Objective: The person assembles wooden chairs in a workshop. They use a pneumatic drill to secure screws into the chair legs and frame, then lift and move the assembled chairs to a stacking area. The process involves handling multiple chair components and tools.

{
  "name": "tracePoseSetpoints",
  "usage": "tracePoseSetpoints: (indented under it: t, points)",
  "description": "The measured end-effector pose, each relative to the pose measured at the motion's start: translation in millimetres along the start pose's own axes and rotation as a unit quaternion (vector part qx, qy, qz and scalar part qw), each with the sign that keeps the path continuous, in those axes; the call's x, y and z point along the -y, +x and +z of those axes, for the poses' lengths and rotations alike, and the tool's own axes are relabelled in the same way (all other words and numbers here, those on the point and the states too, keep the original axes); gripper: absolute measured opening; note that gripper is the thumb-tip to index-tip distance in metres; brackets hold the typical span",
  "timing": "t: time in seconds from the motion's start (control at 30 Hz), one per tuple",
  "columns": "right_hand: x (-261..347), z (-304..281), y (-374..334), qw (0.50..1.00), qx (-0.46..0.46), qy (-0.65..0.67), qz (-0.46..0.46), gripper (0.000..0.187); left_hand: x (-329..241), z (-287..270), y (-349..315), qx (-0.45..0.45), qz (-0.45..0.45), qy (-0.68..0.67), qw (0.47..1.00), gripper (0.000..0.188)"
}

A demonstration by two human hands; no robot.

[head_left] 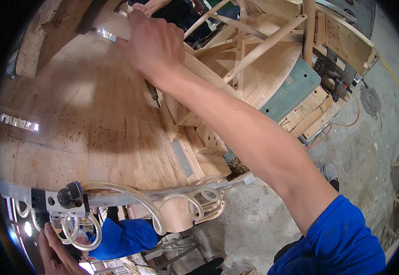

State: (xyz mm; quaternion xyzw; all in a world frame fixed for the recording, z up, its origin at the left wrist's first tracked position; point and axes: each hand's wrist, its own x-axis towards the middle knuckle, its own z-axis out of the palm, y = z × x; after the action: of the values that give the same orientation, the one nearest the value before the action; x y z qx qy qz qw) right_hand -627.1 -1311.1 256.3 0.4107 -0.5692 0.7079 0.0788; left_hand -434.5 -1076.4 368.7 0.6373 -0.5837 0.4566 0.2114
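My right hand [156,43] reaches over the wooden bench from the right, its fingers closed around the end of a pale, smooth piece [113,25] that looks like wood. The fingertips are hidden behind the hand, and the piece's far end runs under a dark-edged part. Below the wrist, a thin dark metal tip [154,95] points down at the worn wooden board [85,114]. At the lower left my left hand [57,252] shows only in part, fingers straight and close to a dark fitting beside the metal valve plate [64,205] with its black knob [69,195].
Clear coiled hoses [130,197] hang along the bench's front edge. Wooden chair frames [268,48] and a teal-faced jig [295,89] stand at the right. Another person's hand [156,5] shows at the top. A person in blue [121,238] is beyond the bench edge.
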Motion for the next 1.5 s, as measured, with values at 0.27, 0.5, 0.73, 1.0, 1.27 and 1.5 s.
tracePoseSetpoints:
  t: [0.27,0.5,0.73,1.0,1.27,1.5]
  points:
    - [-2.3,-8.3,5.6,1.000,0.016,-0.020,-0.016,0.032,-2.0,1.6,2.3,-0.032,0.090,-0.066,0.993,0.039]
    - [-1.7,-12.5,11.0,0.996,0.084,0.014,0.001,0.038,-2.7,-13.3,4.9,-0.001,0.067,-0.014,0.998,0.043]
    - [-10.8,-24.2,30.3,0.997,0.034,0.066,-0.027,0.046,0.1,18.2,-6.1,0.019,-0.070,-0.094,0.993,0.043]
    - [-86.3,-147.3,37.7,0.933,0.309,0.180,-0.030,0.042,-32.1,-3.6,-7.3,-0.060,0.040,0.042,0.996,0.044]
    - [-329.8,-624.7,-193.1,0.693,0.595,-0.207,0.351,0.030,-281.9,-4.4,-100.1,0.122,0.151,-0.365,0.911,0.020]
    - [-401.8,-850.4,-136.9,0.577,0.374,-0.514,0.513,0.021,-434.5,142.9,-36.7,0.216,-0.006,-0.378,0.900,0.038]
